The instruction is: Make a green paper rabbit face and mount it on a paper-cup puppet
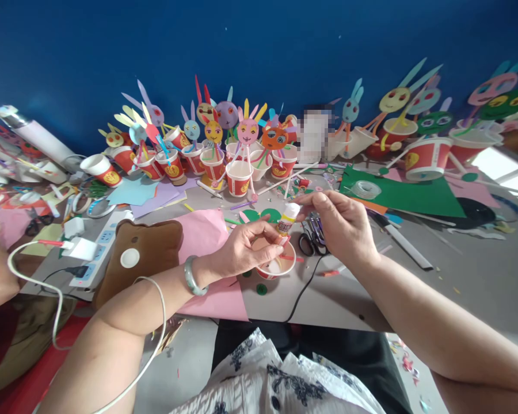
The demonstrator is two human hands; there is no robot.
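My left hand [252, 247], with a bangle on its wrist, is closed in a pinch at the lower end of a glue stick [286, 223]. The glue stick is tilted and has a white top and a yellow label. My right hand [345, 227] is on its far side with fingers bent together, fingertips beside the white top. What sits between those fingertips, if anything, is too small to make out. Below my left fingers stands a paper cup [287, 265], partly hidden. Scissors [307, 242] lie just right of it, and green paper pieces [261, 215] lie behind.
Red paper cups [239, 183] with paper rabbit faces line the blue wall. A brown bear-shaped pad [133, 247] and pink paper [224, 305] lie left, near a power strip [95, 253]. A white cable crosses my left arm. Green paper [397, 192] and a cutter knife [408, 247] lie right.
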